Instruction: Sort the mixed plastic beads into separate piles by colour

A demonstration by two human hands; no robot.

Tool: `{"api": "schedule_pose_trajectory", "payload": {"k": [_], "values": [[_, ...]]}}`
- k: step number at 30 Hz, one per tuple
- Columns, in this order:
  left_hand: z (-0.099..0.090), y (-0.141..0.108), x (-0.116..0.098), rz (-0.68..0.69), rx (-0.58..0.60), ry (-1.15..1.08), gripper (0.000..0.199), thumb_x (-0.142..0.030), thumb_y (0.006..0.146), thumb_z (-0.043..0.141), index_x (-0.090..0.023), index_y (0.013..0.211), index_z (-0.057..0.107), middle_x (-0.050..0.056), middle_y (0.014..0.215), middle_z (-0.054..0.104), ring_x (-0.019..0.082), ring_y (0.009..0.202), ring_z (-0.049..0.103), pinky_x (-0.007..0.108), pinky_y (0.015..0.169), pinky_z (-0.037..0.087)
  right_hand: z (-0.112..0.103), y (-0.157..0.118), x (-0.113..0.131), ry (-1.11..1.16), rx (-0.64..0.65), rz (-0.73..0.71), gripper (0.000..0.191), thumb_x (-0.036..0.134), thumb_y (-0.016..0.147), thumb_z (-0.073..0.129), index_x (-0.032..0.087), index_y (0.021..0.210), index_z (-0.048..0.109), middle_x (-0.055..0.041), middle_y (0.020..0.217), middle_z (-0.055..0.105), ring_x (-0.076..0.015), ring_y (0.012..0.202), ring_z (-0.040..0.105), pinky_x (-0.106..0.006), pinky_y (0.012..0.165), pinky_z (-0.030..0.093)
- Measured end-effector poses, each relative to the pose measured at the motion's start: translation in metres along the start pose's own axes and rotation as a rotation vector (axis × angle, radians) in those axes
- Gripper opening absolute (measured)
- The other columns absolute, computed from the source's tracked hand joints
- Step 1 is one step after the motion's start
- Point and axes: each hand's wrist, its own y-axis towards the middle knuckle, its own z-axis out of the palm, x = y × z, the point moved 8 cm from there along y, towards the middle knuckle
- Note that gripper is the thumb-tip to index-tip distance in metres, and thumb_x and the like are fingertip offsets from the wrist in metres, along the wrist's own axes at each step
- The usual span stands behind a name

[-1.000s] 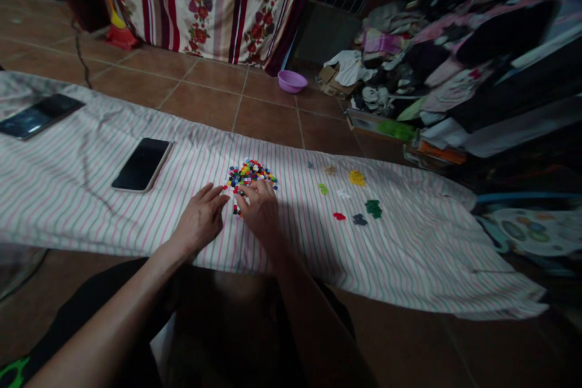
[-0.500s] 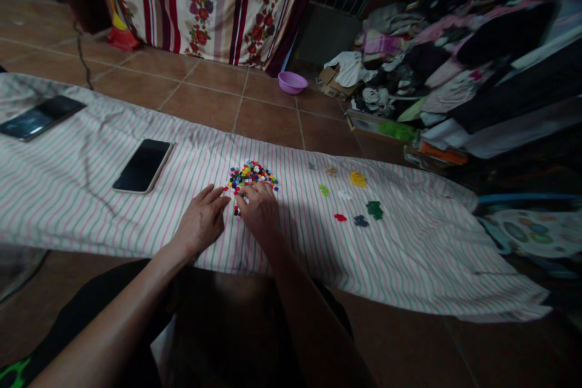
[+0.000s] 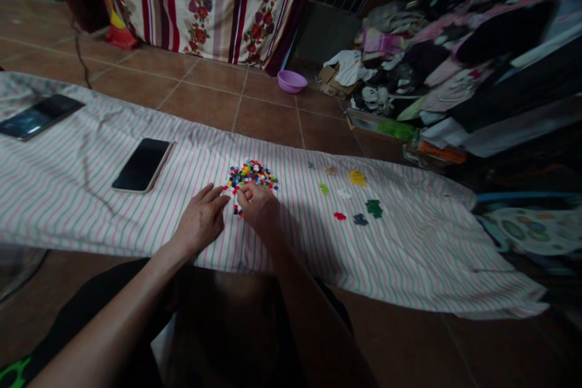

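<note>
the right hand [image 3: 259,206] bends its fingers over the mixed pieces [image 3: 252,174].

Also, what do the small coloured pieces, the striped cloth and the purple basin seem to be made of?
Small coloured pieces: probably hard plastic, judging by bright, even colours; gloss unclear.
Striped cloth: matt woven fabric, perhaps cotton, by its soft wrinkles.
Purple basin: likely smooth plastic, from its uniform colour and thin rim.

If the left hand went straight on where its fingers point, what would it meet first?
Most likely the small red piece at the left edge of the multicoloured pile; the left hand looks almost at it, contact unclear.
</note>
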Motion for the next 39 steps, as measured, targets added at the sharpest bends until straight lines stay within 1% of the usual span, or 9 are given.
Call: {"api": "schedule_pose_trajectory", "payload": {"k": [4,9,12,17,21,25,29,34,39], "values": [[-0.001,0.000,0.000,-0.003,-0.002,0.008,0.035,-0.014,0.087,0.041,-0.014,0.112,0.065,0.014,0.126,0.062,0.027,0.127,0.051,0.049,0.108,0.044,-0.009,0.001,-0.012,0.069,-0.025,0.095,0.011,0.024,0.084,0.055,0.021,0.080,0.066,0.0002,0.070,0.068,-0.0144,0.066,0.062,-0.025,0.068,0.044],[-0.002,0.001,-0.001,0.006,0.001,0.016,0.035,-0.016,0.089,0.039,-0.014,0.113,0.065,0.014,0.124,0.064,0.028,0.126,0.052,0.050,0.109,0.044,-0.024,0.000,-0.027,0.180,-0.079,0.139,0.013,0.026,0.081,0.055,0.021,0.082,0.066,-0.0002,0.073,0.070,-0.0147,0.068,0.065,-0.025,0.069,0.049],[-0.002,0.001,-0.002,0.017,0.009,0.015,0.035,-0.018,0.090,0.038,-0.013,0.111,0.065,0.014,0.123,0.064,0.027,0.123,0.054,0.050,0.109,0.043,-0.029,-0.002,-0.039,0.226,-0.092,0.180,0.015,0.026,0.079,0.054,0.022,0.086,0.066,-0.0001,0.074,0.070,-0.0145,0.066,0.064,-0.026,0.068,0.051],[-0.003,0.002,0.000,-0.018,0.018,0.011,0.035,-0.021,0.090,0.038,-0.017,0.112,0.065,0.011,0.125,0.063,0.027,0.127,0.051,0.049,0.109,0.043,-0.039,-0.004,-0.051,0.232,-0.125,0.195,0.016,0.025,0.074,0.053,0.021,0.085,0.064,0.0002,0.073,0.067,-0.0132,0.063,0.060,-0.026,0.066,0.051],[-0.001,0.002,-0.001,-0.012,0.054,0.015,0.037,-0.021,0.090,0.037,-0.014,0.113,0.065,0.014,0.126,0.062,0.028,0.127,0.051,0.050,0.110,0.041,-0.045,-0.007,-0.058,0.229,-0.120,0.200,0.013,0.025,0.074,0.053,0.020,0.083,0.061,-0.0006,0.071,0.064,-0.0142,0.064,0.058,-0.027,0.067,0.050],[0.000,0.001,0.001,-0.008,0.054,0.012,0.037,-0.022,0.090,0.037,-0.014,0.113,0.066,0.014,0.128,0.062,0.029,0.128,0.050,0.050,0.110,0.041,-0.052,-0.010,-0.065,0.227,-0.125,0.205,0.013,0.026,0.073,0.053,0.020,0.082,0.059,-0.0009,0.071,0.063,-0.0152,0.066,0.058,-0.028,0.068,0.049],[-0.001,0.001,0.001,-0.008,0.059,0.028,0.038,-0.028,0.093,0.037,-0.013,0.112,0.066,0.014,0.127,0.062,0.028,0.127,0.050,0.049,0.110,0.041,-0.061,-0.015,-0.076,0.209,-0.137,0.234,0.014,0.028,0.073,0.053,0.020,0.082,0.060,-0.0014,0.071,0.063,-0.0158,0.066,0.058,-0.029,0.069,0.049],[-0.003,0.004,-0.004,0.010,0.095,0.018,0.037,-0.035,0.094,0.039,-0.015,0.111,0.065,0.012,0.125,0.064,0.026,0.127,0.051,0.048,0.113,0.038,-0.076,-0.022,-0.090,0.210,-0.151,0.279,0.017,0.033,0.074,0.053,0.020,0.083,0.060,-0.0013,0.070,0.064,-0.0159,0.065,0.059,-0.030,0.068,0.049],[-0.005,0.005,-0.005,-0.011,0.072,0.015,0.033,-0.035,0.091,0.042,-0.018,0.107,0.066,0.011,0.123,0.065,0.027,0.126,0.052,0.050,0.110,0.040,-0.091,-0.031,-0.106,0.200,-0.180,0.325,0.020,0.036,0.074,0.053,0.020,0.083,0.062,-0.0017,0.069,0.066,-0.0161,0.064,0.061,-0.030,0.067,0.050]]}}
